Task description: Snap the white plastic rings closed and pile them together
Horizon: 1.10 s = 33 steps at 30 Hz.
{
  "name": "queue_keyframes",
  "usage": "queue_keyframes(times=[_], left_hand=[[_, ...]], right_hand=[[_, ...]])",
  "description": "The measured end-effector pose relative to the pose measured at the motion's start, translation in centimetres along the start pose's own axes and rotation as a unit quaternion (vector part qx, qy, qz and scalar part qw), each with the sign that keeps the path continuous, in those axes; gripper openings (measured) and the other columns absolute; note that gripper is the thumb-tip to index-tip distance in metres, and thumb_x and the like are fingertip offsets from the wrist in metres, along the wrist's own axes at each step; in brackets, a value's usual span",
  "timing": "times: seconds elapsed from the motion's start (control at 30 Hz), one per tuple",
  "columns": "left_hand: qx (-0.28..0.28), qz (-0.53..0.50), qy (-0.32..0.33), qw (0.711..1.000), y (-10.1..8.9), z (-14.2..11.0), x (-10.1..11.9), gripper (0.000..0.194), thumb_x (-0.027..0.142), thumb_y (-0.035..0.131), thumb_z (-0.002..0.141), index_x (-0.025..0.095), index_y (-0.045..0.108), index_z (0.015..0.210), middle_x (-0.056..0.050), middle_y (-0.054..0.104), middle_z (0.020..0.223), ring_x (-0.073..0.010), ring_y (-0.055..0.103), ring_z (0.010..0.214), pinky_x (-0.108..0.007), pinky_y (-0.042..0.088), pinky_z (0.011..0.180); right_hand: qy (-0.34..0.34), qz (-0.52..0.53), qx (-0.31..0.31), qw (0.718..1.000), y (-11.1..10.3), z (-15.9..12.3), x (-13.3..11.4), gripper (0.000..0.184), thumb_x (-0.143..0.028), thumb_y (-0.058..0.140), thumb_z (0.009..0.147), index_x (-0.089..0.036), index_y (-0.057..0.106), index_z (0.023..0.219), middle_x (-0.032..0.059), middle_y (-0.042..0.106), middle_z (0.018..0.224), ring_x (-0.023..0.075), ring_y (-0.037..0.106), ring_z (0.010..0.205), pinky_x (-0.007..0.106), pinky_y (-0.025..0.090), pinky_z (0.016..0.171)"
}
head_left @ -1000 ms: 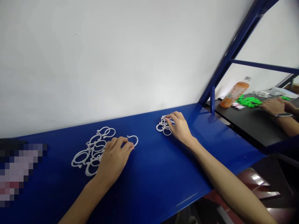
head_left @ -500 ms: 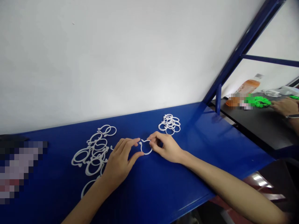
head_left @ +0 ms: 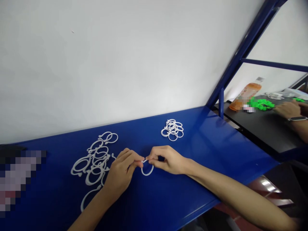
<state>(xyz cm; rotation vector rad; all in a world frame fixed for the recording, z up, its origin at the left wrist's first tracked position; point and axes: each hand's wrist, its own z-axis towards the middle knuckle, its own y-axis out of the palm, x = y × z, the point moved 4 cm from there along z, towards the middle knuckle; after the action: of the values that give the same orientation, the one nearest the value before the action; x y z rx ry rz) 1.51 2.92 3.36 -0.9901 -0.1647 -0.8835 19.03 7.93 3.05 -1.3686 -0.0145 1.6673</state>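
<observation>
Since the previous frame, both hands have closed in on one white plastic ring, and it has shifted toward the near edge of the blue metal worktop. Left to right: at far left, a pixelated patch, too blurred to tell. Next, a loose heap of white rings lying flat and overlapping, just beside the left hand. That hand is curled, fingers pressed together, pinching the ring's small tip from the left. The right hand pinches the same tip from the other side, its fingertips almost meeting the left's, with the loop below both. Beyond, a smaller stack of white rings sits well apart. Far right, past the blue steel frame, a black table holds an orange-filled bottle and green pieces, beside a co-worker's hand wearing a wristwatch.
</observation>
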Motion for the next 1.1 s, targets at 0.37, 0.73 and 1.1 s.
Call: queue_keyframes(times=[0.37,0.73,1.1], left_hand=[[-0.057,0.021,0.034,0.998,0.8,-0.6,-0.5,0.033,0.017,0.041,0.101,0.021,0.057,0.073,0.003,0.065,0.071,-0.0134,0.055,0.071,-0.029,0.043,0.07],[-0.018,0.377,-0.123,0.918,-2.5,-0.7,-7.1,0.051,0.051,0.04,0.099,0.012,0.062,0.126,-0.018,0.064,0.127,-0.0388,0.053,0.117,-0.053,0.046,0.091],[-0.041,0.393,-0.137,0.908,-3.5,-1.0,-8.0,0.029,0.037,0.046,0.095,0.022,0.071,0.096,-0.014,0.067,0.114,-0.0349,0.053,0.106,-0.048,0.044,0.083]], right_hand=[[-0.042,-0.084,-0.055,0.994,0.4,-0.4,-0.7,0.016,-0.022,0.047,0.103,-0.018,0.063,0.099,0.0076,0.067,0.095,0.0172,0.062,0.089,0.031,0.053,0.08],[0.051,-0.226,0.194,0.953,-5.2,0.4,3.7,0.019,-0.02,0.051,0.1,-0.019,0.069,0.104,0.0081,0.065,0.102,0.0182,0.064,0.09,0.034,0.054,0.083],[0.163,-0.324,0.146,0.921,-12.3,2.8,9.0,0.009,-0.013,0.067,0.085,-0.019,0.073,0.088,0.0035,0.074,0.091,0.0194,0.063,0.09,0.036,0.048,0.089]])
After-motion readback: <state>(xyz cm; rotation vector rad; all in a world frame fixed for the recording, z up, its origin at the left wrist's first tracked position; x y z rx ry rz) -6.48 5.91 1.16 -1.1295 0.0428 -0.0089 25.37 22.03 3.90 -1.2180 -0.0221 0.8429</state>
